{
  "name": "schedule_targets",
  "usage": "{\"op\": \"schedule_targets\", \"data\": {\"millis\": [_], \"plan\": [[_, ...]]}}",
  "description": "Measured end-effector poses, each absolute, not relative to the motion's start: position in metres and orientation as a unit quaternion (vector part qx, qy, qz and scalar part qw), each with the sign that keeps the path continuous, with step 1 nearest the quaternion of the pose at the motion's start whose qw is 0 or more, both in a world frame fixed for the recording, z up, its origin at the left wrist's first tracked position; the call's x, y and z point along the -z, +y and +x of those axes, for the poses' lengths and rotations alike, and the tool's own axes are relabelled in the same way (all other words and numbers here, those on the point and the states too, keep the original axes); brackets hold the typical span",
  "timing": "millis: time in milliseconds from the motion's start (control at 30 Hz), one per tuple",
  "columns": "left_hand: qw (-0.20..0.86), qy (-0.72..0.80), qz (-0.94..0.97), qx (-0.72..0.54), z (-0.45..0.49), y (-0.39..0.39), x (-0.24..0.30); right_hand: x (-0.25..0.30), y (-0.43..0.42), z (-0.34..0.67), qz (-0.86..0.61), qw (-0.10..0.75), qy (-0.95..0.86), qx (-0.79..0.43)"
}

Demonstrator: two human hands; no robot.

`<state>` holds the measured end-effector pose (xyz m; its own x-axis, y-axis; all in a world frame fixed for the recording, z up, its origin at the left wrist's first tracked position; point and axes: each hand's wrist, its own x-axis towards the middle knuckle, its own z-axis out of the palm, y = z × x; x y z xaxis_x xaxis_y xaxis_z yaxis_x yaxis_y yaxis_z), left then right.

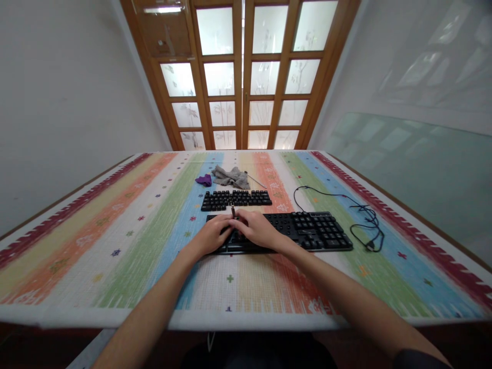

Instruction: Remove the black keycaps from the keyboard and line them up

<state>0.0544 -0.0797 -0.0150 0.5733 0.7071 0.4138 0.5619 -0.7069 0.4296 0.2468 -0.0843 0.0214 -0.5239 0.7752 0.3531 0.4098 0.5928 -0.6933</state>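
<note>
A black keyboard (319, 230) lies in front of me, with keycaps on its right-hand part. Bare switches without caps show across its middle. Both my hands are together over its left part. Between their fingers a slim dark stick-like tool (232, 210) points upward, its lower end hidden. My right hand (257, 228) is closed around it as far as I can see. Beside it, my left hand (212, 234) rests on the keyboard with bent fingers, the tips partly hidden behind the right. Just beyond the keyboard, loose black keycaps (236, 200) are laid out in rows.
A crumpled grey cloth (230, 177) and a small purple cloth (204, 180) lie behind the keycaps, with a thin stick (257, 180) beside them. The keyboard's cable (369, 220) curls at the right. A striped tablecloth (146, 246) covers the table.
</note>
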Motion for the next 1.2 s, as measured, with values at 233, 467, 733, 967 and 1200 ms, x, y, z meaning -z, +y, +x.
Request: {"op": "schedule_targets", "data": {"millis": [233, 467, 733, 967, 1200], "plan": [[0.127, 0.353, 0.881, -0.289, 0.053, -0.077, 0.018, -0.008, -0.066, 0.255, -0.416, 0.377, -0.726, -0.397], [0.188, 0.386, 0.836, -0.342, 0.046, -0.084, -0.002, -0.008, -0.072, 0.278, -0.332, 0.389, -0.716, -0.476], [0.3, 0.403, 0.806, -0.314, 0.064, -0.092, -0.012, -0.007, -0.079, 0.289, -0.265, 0.461, -0.654, -0.538], [0.337, 0.407, 0.769, -0.359, 0.07, -0.091, -0.009, -0.004, -0.08, 0.293, -0.245, 0.464, -0.65, -0.55], [0.272, 0.404, 0.785, -0.383, 0.075, -0.096, -0.008, -0.002, -0.08, 0.296, -0.246, 0.475, -0.636, -0.556]]}}
